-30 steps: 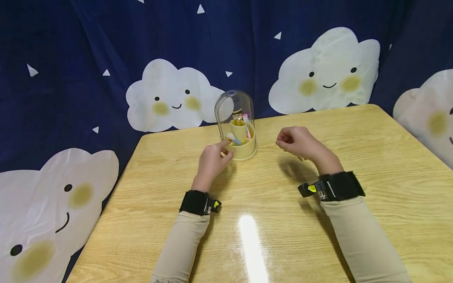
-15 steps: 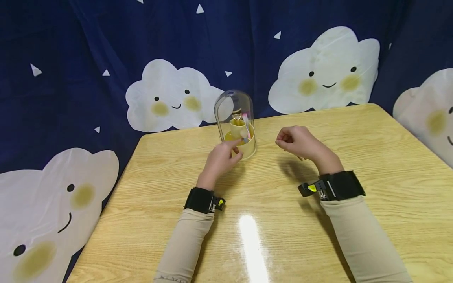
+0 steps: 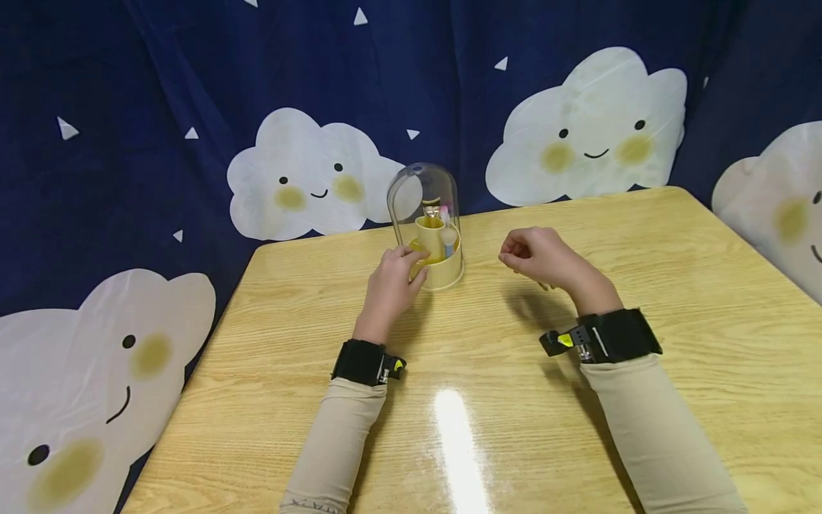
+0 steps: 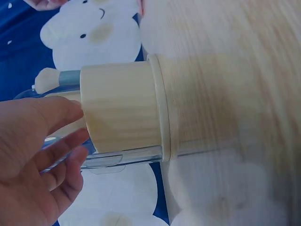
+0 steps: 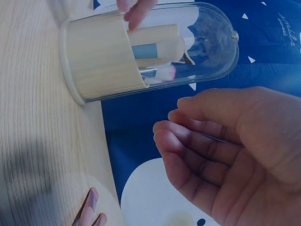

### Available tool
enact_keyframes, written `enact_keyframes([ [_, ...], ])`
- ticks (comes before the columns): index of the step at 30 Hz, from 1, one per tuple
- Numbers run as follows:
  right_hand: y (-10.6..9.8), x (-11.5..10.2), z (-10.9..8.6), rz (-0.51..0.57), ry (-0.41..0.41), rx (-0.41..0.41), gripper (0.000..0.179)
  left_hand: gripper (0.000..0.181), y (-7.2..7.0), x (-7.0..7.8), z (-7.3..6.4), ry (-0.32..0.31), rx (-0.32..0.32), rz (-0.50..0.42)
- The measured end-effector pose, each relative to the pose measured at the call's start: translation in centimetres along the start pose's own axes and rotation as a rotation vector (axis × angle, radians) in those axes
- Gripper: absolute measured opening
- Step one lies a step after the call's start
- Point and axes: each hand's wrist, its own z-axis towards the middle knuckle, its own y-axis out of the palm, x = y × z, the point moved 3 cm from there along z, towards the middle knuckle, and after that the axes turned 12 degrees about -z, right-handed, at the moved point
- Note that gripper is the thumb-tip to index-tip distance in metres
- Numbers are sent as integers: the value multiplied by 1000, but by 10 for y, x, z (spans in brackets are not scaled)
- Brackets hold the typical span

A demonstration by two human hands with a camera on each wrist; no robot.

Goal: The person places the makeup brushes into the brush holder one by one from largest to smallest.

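Observation:
A cream makeup brush holder (image 3: 443,275) with a clear domed cover (image 5: 211,42) stands toward the back of the table. Inside rise a yellowish inner cup (image 3: 429,239), a makeup brush (image 3: 448,240) with pale bristles and blue ferrule, and a pink-tipped brush (image 5: 165,73). The blue brush leans upright at the holder's right side. My left hand (image 3: 390,285) reaches in from the front left, fingertips right at the holder's rim, nothing between finger and thumb. To the right of the holder, my right hand (image 3: 539,258) hovers over the table, fingers loosely curled and holding nothing.
The wooden table (image 3: 308,314) spreads around the holder, with a bright light reflection near its front. A dark blue curtain (image 3: 449,78) with white smiling clouds hangs close behind the table's back edge. Each wrist wears a black strap with a small camera.
My left hand moved right with the blue makeup brush, let it go at the holder's right side, then drew back slightly left. The right hand has stayed in place.

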Motion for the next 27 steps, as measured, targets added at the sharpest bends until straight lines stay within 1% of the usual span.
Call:
enact_keyframes([
  [3,-1,1,-1,0,7,-1,10,24,1,-1,1,2,0,-10],
  [7,-3,3,-1,-4,19,-3,12,17,2,-1,2,2,18,-2],
  [11,-6,9,-3,-23,43,-2,14,15,3,2,3,-2,28,22],
  [15,-8,14,-4,-33,63,3,15,15,3,3,3,-3,20,38],
  [17,-8,16,-4,-34,67,4,15,16,3,4,3,7,7,43],
  [21,-8,17,-4,-33,69,3,16,20,4,6,4,50,-33,62],
  [24,-7,17,-4,-35,65,2,16,25,5,8,4,83,-69,95],
  [27,-6,16,-3,-34,59,4,16,32,8,9,3,90,-112,139],
])
